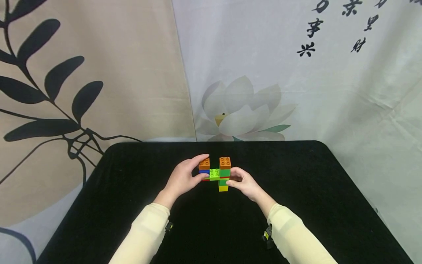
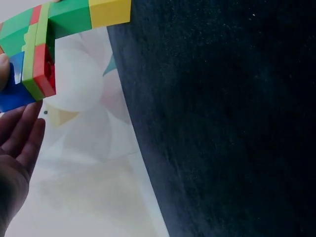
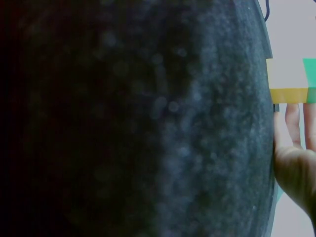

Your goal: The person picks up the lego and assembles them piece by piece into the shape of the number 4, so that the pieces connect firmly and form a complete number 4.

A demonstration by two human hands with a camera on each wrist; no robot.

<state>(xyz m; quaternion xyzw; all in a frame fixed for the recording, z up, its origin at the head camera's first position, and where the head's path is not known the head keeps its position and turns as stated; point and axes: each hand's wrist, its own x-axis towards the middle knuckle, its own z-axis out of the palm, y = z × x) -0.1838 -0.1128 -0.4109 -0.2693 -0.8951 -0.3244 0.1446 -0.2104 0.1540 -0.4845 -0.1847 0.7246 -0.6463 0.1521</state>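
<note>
A structure of toy building blocks (image 1: 214,174) is held between both hands over the black table. Orange blocks top its two sides, with a blue block (image 1: 204,171) under the left one. Lime pieces cross the middle, and green, red and yellow blocks (image 1: 223,188) form the right column. My left hand (image 1: 182,178) pinches the left side, thumb on the blue block and fingers reaching up to the orange one. My right hand (image 1: 244,184) grips the green blocks of the right column between thumb and fingers. In the right wrist view the yellow end (image 3: 287,95) juts beyond the right fingers.
The table (image 1: 211,227) has a black cloth and rounded far corners. Behind it hangs a pale curtain (image 1: 138,73) printed with dark leaves, a lotus flower and black characters. Dark straps with small devices (image 1: 268,234) sit at the wrists, by the pale yellow sleeves.
</note>
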